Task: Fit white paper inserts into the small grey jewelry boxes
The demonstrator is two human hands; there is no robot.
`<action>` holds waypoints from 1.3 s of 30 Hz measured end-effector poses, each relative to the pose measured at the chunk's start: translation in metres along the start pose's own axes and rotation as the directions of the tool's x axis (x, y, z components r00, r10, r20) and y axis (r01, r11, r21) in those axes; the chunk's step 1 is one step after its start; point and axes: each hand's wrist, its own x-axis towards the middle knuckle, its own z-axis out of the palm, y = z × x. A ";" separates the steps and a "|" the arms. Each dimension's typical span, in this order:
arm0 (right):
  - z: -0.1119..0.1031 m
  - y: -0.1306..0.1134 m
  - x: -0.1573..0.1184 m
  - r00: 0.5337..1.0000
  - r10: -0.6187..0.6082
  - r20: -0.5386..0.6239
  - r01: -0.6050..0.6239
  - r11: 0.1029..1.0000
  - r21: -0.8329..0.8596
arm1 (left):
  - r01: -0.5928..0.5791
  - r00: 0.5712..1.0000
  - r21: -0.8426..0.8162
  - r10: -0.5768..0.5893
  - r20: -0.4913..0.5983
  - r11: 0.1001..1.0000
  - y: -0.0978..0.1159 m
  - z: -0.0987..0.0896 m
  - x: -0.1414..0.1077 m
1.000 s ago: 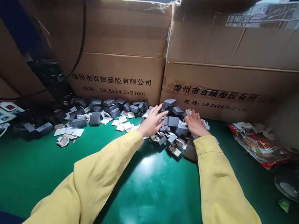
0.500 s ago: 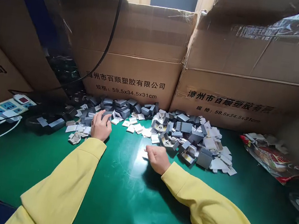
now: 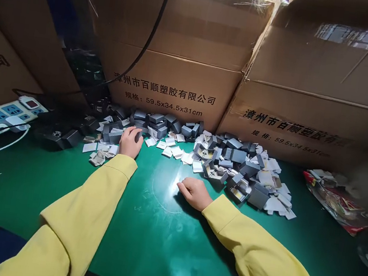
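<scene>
My left hand (image 3: 131,142) reaches to the left part of the pile, its fingers curled round a small dark grey box (image 3: 138,136), which shows at the fingertips. Beside it lie more small grey boxes (image 3: 115,136) and white paper pieces (image 3: 98,157). My right hand (image 3: 196,193) rests low over the green table in a loose fist, thumb side to the left. Nothing shows in its fingers. Just behind it is a heap of grey boxes (image 3: 234,155), some open with pale and yellowish insides, mixed with white squares (image 3: 269,178).
Large cardboard cartons (image 3: 185,76) wall off the back of the green table (image 3: 152,243). A white power strip (image 3: 1,119) with a plugged-in cable lies at the left. A black cable (image 3: 150,37) hangs in front of the cartons. A red printed plastic bag (image 3: 336,200) lies at the right.
The view has tilted down and turned slightly. My left hand stays at the boxes, its fingers now closed round a grey one. My right hand keeps its fist in nearly the same place.
</scene>
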 end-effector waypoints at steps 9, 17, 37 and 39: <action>0.015 0.025 0.060 0.970 -0.060 -0.237 0.022 0.987 -0.160 | 0.512 0.830 -0.713 -0.491 0.265 0.480 0.054 -0.001 -0.049; 0.027 0.045 0.092 0.989 0.115 -0.096 -0.137 0.953 -0.269 | 0.853 0.440 -0.467 -0.158 0.884 -0.233 0.068 -0.004 -0.050; 0.015 0.007 0.067 0.868 -0.039 -0.494 0.074 0.996 0.053 | 0.914 0.405 -0.406 -0.065 0.912 -0.006 0.075 -0.009 -0.057; 0.019 0.010 0.068 0.893 -0.068 -0.444 0.061 0.998 -0.030 | 0.914 0.405 -0.405 -0.061 0.912 0.003 0.073 -0.008 -0.057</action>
